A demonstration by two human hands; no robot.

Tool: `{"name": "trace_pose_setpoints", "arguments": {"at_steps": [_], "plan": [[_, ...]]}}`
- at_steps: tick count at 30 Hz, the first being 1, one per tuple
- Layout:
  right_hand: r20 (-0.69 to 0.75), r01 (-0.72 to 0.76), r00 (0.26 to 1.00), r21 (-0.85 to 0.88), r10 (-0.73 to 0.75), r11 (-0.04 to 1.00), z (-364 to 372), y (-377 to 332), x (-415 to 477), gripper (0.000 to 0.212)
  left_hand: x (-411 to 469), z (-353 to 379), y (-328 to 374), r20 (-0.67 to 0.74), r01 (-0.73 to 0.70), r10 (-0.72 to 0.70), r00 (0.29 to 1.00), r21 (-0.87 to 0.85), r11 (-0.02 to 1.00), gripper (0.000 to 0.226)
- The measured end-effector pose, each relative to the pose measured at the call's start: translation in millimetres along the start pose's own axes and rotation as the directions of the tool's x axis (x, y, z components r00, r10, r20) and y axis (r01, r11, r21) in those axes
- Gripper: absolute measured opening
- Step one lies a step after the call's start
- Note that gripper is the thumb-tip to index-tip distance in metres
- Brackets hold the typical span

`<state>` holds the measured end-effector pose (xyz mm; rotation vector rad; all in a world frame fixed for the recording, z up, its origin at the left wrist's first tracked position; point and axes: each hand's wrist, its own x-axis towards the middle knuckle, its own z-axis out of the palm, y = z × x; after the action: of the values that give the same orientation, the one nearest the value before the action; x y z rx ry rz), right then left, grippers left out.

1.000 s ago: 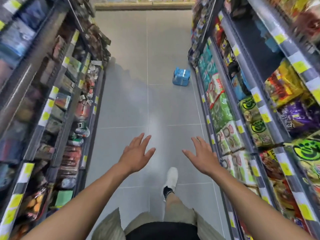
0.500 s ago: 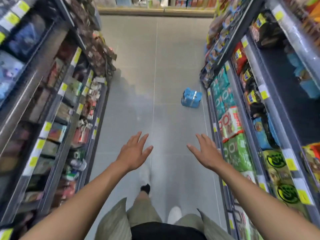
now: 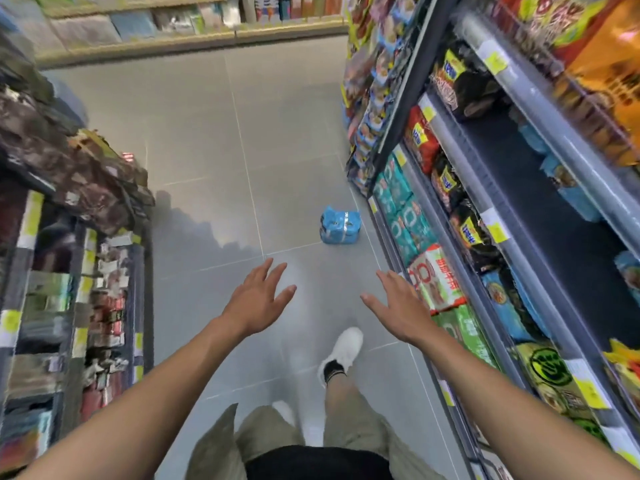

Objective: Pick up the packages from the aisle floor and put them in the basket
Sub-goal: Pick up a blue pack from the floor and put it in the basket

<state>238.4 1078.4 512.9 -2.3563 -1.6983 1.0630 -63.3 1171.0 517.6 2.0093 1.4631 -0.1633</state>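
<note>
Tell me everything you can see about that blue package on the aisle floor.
The blue plastic-wrapped package looks like a bundle of several soft packs, glossy, with a shiny strip across its top. It sits alone on the grey tiled floor, near the foot of the right-hand shelf unit. Only the floor touches it.

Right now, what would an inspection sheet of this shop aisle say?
Surface: grey tiled floor.
Job's things: one blue package lying on the floor near the foot of the right shelves; basket not in view.
Clutter: nothing seen.
Hands: left hand and right hand open, stretched forward, holding nothing.
Cables: nothing seen.
Surroundings: stocked left shelves opposite; a white shoe on the floor below the hands.
</note>
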Motion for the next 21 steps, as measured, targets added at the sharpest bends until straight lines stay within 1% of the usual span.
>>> {"name": "trace_pose_setpoints", "arguments": {"at_steps": [5, 7, 11, 18, 21], "plan": [[0.029, -0.026, 0.999, -0.005, 0.026, 1.000, -47, 11, 88, 0.081, 98, -29, 30, 0.009, 0.015, -0.015, 1.000, -0.043, 0.999, 0.069], [0.032, -0.024, 0.999, -0.018, 0.025, 1.000, -62, 12, 118, 0.081, 127, -38, 42, 0.003, 0.009, -0.009, 1.000, -0.059, 0.998, 0.069], [0.081, -0.050, 0.995, -0.027, 0.052, 0.998, -89, 14, 172, 0.080, 182, -49, 59, 0.043, 0.013, -0.009, 0.999, -0.093, 0.996, 0.067], [0.109, -0.112, 0.987, -0.053, 0.117, 0.992, -121, 9, 252, 0.082, 272, -66, 63, 0.117, -0.002, 0.016, 0.993, -0.121, 0.993, 0.066], [0.122, -0.159, 0.980, -0.001, 0.158, 0.987, -127, 5, 292, 0.087, 322, -71, 55, 0.162, -0.026, 0.047, 0.986, -0.130, 0.991, 0.067]]}}
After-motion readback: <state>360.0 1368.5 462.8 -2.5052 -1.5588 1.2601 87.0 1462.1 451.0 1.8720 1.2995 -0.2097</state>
